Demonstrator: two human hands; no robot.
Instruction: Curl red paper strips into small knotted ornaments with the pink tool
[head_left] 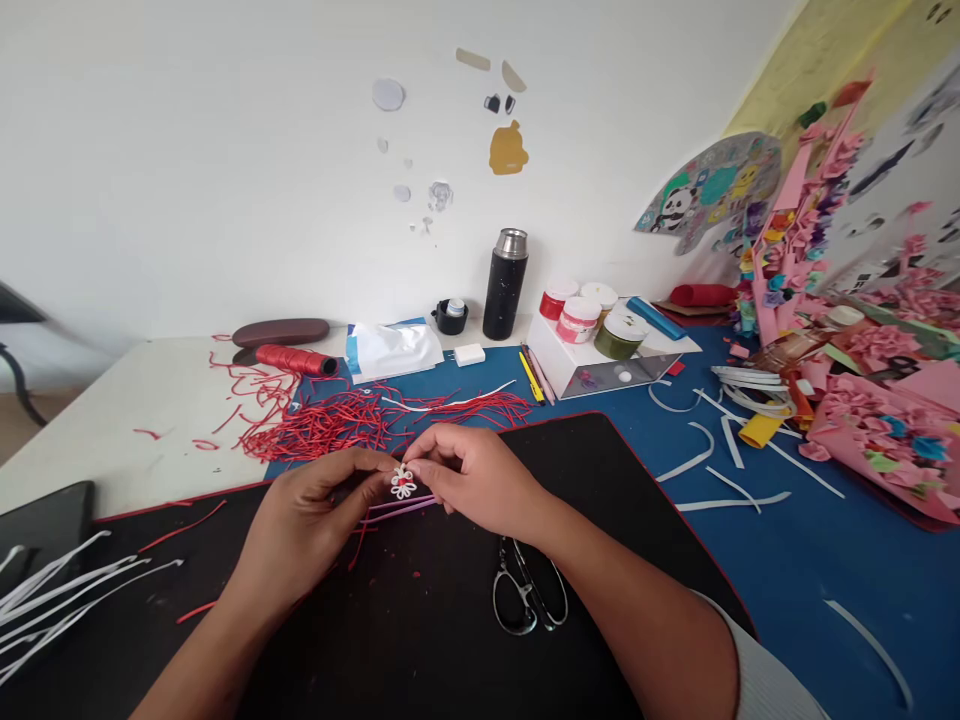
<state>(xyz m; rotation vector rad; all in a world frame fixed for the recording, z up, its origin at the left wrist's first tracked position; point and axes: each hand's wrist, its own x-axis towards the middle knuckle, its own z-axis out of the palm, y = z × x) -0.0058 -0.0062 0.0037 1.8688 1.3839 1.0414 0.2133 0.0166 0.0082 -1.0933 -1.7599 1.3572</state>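
My left hand [304, 525] and my right hand [476, 478] meet over a black mat [420, 640], both pinched on a small white flower-shaped knot [403, 483] with a red centre. Thin purple and white cords [401, 508] trail from the knot under my left fingers. A pair of scissors [529, 590] lies on the mat just below my right wrist.
A heap of red cord scraps [337, 425] and a red spool [296, 360] lie behind my hands. White strips [52, 590] lie at the left edge. Further back are a black flask [505, 284], jars on a white box [592, 345], pencils [534, 378] and pink paper flowers [877, 420] at right.
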